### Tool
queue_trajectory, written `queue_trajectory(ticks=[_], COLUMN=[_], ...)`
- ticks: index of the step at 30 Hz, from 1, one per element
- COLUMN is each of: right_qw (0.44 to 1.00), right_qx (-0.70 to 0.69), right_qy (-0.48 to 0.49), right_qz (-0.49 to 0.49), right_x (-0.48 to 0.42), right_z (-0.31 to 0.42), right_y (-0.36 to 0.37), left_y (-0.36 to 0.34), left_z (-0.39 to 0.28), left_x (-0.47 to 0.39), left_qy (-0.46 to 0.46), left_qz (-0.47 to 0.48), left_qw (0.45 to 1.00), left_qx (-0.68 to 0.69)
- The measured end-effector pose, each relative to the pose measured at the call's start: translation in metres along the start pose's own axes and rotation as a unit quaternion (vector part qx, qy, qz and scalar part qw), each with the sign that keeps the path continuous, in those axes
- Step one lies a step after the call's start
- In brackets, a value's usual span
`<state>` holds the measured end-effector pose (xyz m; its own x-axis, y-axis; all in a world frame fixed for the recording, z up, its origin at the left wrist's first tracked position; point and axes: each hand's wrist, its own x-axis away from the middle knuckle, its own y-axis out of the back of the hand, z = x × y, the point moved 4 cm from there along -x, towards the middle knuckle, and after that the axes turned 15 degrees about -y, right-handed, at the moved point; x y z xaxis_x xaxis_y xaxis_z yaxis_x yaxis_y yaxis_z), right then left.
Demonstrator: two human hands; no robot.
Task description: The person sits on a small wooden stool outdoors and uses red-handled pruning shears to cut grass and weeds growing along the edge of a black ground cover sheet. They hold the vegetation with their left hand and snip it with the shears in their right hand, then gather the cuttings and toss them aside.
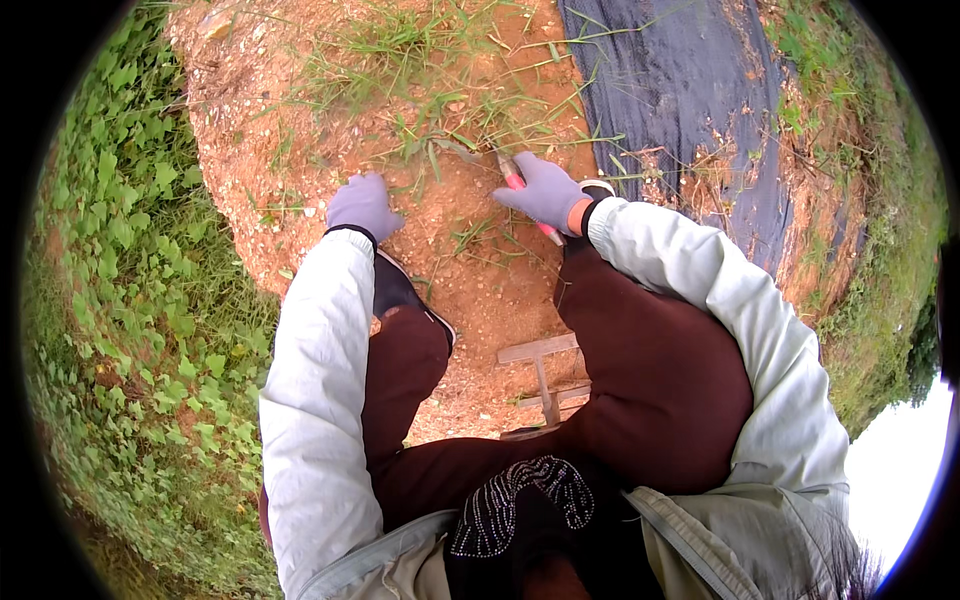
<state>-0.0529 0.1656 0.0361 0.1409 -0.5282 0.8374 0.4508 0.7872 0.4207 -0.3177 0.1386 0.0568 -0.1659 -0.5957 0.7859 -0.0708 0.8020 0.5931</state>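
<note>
My right hand, in a light purple glove, is closed around the pink-red handle of a hand tool. The tool's metal blade points up toward grass blades; its exact kind is unclear. My left hand, gloved alike, rests low over the reddish gravelly soil, its fingers curled and partly hidden from above; whether it holds anything cannot be seen. Tufts of green grass grow in front of and between both hands.
Black woven ground cover runs along the right. Leafy vines fill the left side. A low wooden stool frame stands between my legs. My dark shoes are planted close behind the hands.
</note>
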Motion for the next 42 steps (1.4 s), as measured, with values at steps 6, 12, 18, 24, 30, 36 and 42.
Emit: queue_trajectory(ticks=[6, 12, 18, 24, 30, 36, 42], right_qw=[0.996, 1.0, 0.971, 0.963, 0.954, 0.899, 0.819], right_qx=[0.005, 0.009, 0.215, 0.25, 0.26, 0.365, 0.445], right_qy=[0.085, -0.02, 0.1, 0.096, 0.109, 0.196, 0.286], right_qz=[0.004, 0.013, 0.009, -0.024, -0.098, -0.143, -0.224], right_x=[-0.002, -0.01, 0.014, 0.01, 0.016, 0.011, -0.006], right_z=[0.004, -0.029, -0.003, 0.01, 0.017, 0.028, 0.028], right_y=[0.02, 0.053, 0.031, 0.032, 0.033, 0.029, 0.029], left_y=[-0.001, -0.001, -0.003, -0.003, -0.001, 0.0, -0.001], left_z=[0.0, 0.0, 0.001, 0.001, 0.001, 0.0, -0.001], left_x=[0.001, 0.0, -0.001, -0.002, -0.001, 0.0, 0.0], left_qy=[0.001, -0.005, -0.008, -0.002, -0.002, -0.002, 0.001], left_qz=[-0.004, -0.007, -0.006, 0.004, -0.002, -0.002, -0.006], left_qw=[1.0, 1.0, 1.0, 1.0, 1.0, 1.0, 1.0], left_qx=[0.004, 0.002, -0.004, -0.006, -0.005, -0.007, -0.02])
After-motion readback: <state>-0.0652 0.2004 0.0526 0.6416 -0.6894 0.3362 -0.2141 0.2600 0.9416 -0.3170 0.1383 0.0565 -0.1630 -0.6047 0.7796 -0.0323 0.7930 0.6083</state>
